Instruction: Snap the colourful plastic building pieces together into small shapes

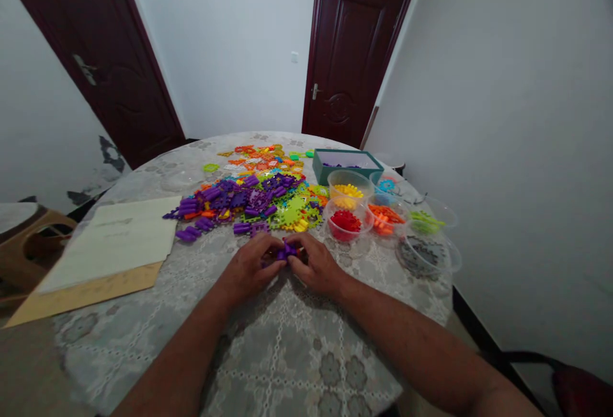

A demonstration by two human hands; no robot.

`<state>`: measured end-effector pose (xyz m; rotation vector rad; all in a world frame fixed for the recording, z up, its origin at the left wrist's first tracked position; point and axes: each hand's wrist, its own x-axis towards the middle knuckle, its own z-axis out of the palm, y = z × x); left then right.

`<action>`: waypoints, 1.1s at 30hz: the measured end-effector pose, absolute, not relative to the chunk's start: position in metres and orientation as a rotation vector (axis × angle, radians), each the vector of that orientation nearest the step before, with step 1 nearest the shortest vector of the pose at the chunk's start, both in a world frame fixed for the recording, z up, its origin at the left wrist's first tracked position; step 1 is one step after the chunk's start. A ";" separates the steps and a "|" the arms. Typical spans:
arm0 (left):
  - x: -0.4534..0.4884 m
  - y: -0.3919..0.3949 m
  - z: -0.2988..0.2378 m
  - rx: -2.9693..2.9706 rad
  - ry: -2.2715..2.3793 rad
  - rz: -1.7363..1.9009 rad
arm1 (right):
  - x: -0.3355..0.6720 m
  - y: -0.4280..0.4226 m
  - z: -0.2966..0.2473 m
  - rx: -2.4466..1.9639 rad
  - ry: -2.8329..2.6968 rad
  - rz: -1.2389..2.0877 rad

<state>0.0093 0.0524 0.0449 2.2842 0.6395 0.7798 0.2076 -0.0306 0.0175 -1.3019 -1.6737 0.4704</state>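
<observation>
Both my hands meet near the middle of a round table (287, 353) covered with a lace cloth. My left hand (251, 267) and my right hand (316, 267) are both closed on a small cluster of purple plastic pieces (286, 251), fingertips pinching it from either side. Just beyond my hands lies a spread pile of purple pieces (230, 203), with green pieces (294, 212) beside it and orange and mixed-colour pieces (258, 158) farther back.
Clear bowls stand at the right: yellow pieces (348, 192), red pieces (345, 220), orange pieces (385, 218), light green pieces (426, 220), grey pieces (426, 252). A teal box (347, 163) sits behind them. Papers (115, 241) lie at the left. Two dark doors stand behind.
</observation>
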 end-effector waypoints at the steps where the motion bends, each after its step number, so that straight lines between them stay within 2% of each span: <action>1: 0.010 0.053 0.044 2.232 0.638 0.794 | 0.208 -0.032 0.019 -1.293 -1.641 0.522; 5: 0.009 0.053 0.040 2.060 0.605 0.809 | 0.209 -0.035 0.024 -1.183 -1.573 0.681; 9: 0.005 0.054 0.043 2.159 0.575 0.789 | 0.210 -0.034 0.021 -1.118 -1.589 0.735; 24: -0.035 0.064 0.046 2.411 0.807 0.323 | 0.225 -0.024 0.004 -1.287 -1.258 0.845; 33: -0.028 0.060 0.051 2.403 0.847 0.408 | 0.215 -0.026 0.005 -1.249 -1.245 0.954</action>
